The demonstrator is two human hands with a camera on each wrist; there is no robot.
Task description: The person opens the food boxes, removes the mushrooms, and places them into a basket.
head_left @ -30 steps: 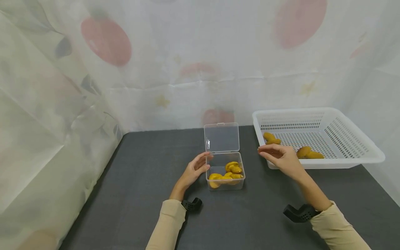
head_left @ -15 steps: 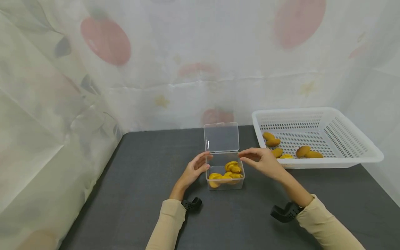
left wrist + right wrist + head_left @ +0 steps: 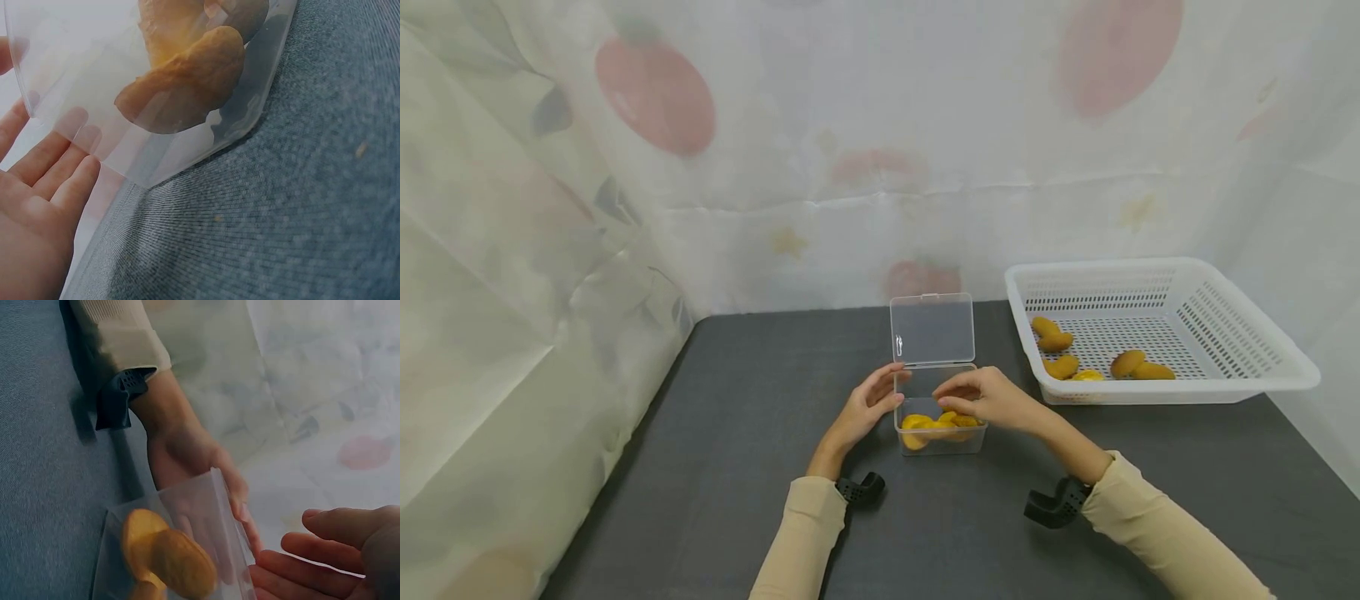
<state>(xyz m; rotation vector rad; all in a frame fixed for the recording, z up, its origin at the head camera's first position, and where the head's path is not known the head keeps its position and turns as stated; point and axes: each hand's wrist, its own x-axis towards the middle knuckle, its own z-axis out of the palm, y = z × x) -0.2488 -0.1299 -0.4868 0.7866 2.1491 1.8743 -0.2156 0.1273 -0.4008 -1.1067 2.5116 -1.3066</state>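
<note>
A clear plastic box [image 3: 938,446] stands on the dark cloth with its hinged lid [image 3: 932,329] raised at the back. Several glossy golden-brown pieces [image 3: 184,87], oval or curved like small bread rolls, lie inside. My left hand [image 3: 868,408] rests against the box's left side, its mostly straight fingers showing through the wall in the left wrist view. My right hand [image 3: 988,398] is over the box's right half, covering some pieces in the head view. In the right wrist view its thumb and fingers [image 3: 312,569] stand apart with nothing visible between them.
A white perforated basket [image 3: 1247,386] stands at the right back, with several similar pieces [image 3: 1063,367] along its left and front. A pale printed curtain [image 3: 850,100] hangs behind and at the left. Black wrist cameras [image 3: 861,490] sit on both forearms.
My right hand has moved left from the basket's front left corner, past the box's right rim, to over the inside of the box. My left hand and the box have stayed put.
</note>
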